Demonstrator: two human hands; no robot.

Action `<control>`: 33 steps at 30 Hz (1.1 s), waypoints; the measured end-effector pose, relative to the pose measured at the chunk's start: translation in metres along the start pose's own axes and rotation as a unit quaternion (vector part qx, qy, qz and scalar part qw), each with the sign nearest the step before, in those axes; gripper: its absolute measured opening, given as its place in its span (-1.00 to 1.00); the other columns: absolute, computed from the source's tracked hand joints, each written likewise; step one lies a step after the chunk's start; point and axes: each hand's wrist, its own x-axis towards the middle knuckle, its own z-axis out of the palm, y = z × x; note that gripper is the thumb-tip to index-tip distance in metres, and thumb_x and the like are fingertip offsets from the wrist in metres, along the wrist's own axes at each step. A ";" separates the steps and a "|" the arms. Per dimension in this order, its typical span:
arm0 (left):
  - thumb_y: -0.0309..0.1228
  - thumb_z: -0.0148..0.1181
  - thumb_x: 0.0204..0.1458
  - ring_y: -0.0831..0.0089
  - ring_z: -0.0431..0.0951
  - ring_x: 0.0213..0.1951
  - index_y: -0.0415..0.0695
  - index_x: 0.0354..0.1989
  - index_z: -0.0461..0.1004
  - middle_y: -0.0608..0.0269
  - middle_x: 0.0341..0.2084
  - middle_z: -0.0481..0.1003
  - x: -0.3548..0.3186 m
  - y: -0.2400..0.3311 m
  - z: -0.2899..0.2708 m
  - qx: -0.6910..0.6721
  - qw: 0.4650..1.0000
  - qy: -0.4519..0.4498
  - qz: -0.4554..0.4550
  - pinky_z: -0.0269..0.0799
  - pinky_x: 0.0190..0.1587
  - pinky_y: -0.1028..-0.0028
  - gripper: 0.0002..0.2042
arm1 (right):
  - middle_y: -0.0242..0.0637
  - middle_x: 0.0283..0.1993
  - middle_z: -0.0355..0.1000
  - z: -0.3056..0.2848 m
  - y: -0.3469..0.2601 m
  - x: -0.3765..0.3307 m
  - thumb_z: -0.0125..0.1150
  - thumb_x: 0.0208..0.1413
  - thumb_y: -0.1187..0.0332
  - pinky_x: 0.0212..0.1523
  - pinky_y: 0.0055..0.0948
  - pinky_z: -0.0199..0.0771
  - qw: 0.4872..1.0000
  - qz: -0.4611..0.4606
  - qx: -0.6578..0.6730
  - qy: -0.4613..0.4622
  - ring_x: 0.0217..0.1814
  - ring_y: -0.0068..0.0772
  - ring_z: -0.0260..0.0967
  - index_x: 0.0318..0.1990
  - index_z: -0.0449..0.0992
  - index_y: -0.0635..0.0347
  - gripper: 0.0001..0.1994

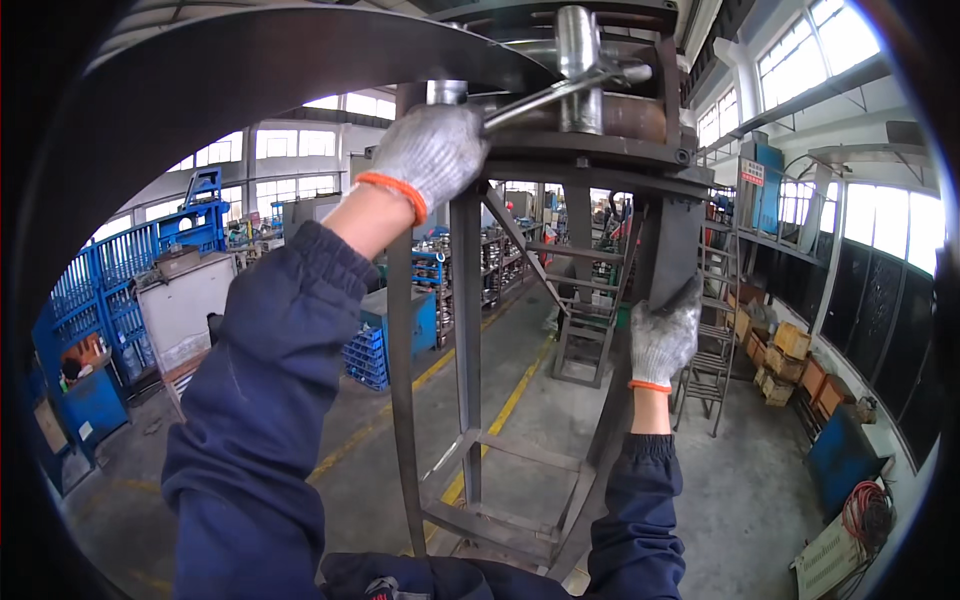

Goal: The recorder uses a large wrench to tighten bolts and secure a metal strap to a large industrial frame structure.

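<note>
At the top of the steel frame, my left hand point(432, 150), in a grey-white glove with an orange cuff, is closed round the near end of a metal bar point(535, 105). The bar crosses a shiny upright cylinder point(578, 50) and has a thicker far end. Just above this hand, a wide curved dark steel strip point(280, 60) sweeps from the left towards the cylinder. My right hand point(664, 338), gloved alike, is lower on the right. Its fingers are wrapped against the edge of a dark upright steel piece point(672, 255); its fingertips are partly hidden.
The tall frame's legs point(402, 380) stand before me, joined by low crossbars point(490, 530). Metal steps point(585, 340) and a ladder point(712, 330) stand beyond. Blue racks point(150, 260) are at left; wooden crates point(785, 350) and a coiled red hose point(865, 515) are at right.
</note>
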 end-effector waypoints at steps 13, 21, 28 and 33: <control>-0.22 0.15 0.16 -0.08 0.63 -0.31 -0.16 -0.16 0.49 -0.09 -0.47 0.58 -0.106 -0.060 0.061 -0.105 0.993 -0.054 -0.033 0.54 -0.23 0.04 -0.74 | 0.01 0.14 0.46 0.010 0.005 -0.003 0.43 -0.16 0.23 0.06 -0.10 0.57 1.000 -0.004 -0.017 0.018 0.09 0.06 0.52 0.43 0.19 0.14 -0.09; 0.03 0.16 0.25 0.11 0.65 -0.40 -0.18 -0.07 0.60 -0.08 -0.47 0.59 -0.149 -0.088 0.113 -0.350 0.909 -0.026 -0.223 0.48 -0.35 0.22 -0.55 | 0.05 0.22 0.44 0.008 -0.003 -0.004 0.40 -0.16 0.24 0.12 -0.09 0.53 1.000 0.017 -0.021 0.013 0.11 0.13 0.51 0.42 0.21 0.18 -0.12; 0.15 0.14 0.24 0.43 0.48 -0.63 -0.23 -0.19 0.56 0.27 -0.62 0.47 -0.158 -0.094 0.146 -0.636 0.703 -0.076 -0.308 0.35 -0.59 0.37 -0.44 | 0.06 0.19 0.47 0.015 0.010 -0.004 0.41 -0.14 0.18 0.11 -0.08 0.53 0.997 -0.026 -0.050 0.049 0.12 0.13 0.50 0.41 0.21 0.19 -0.11; 0.33 0.02 0.18 0.53 0.24 -0.80 -0.20 -0.28 0.49 0.36 -0.72 0.29 -0.144 -0.056 0.119 -0.778 0.540 -0.101 -0.304 0.10 -0.77 0.44 -0.32 | 0.07 0.17 0.48 0.017 0.004 -0.007 0.40 -0.12 0.16 0.10 -0.08 0.53 0.997 -0.032 -0.042 0.050 0.12 0.15 0.50 0.41 0.22 0.08 -0.14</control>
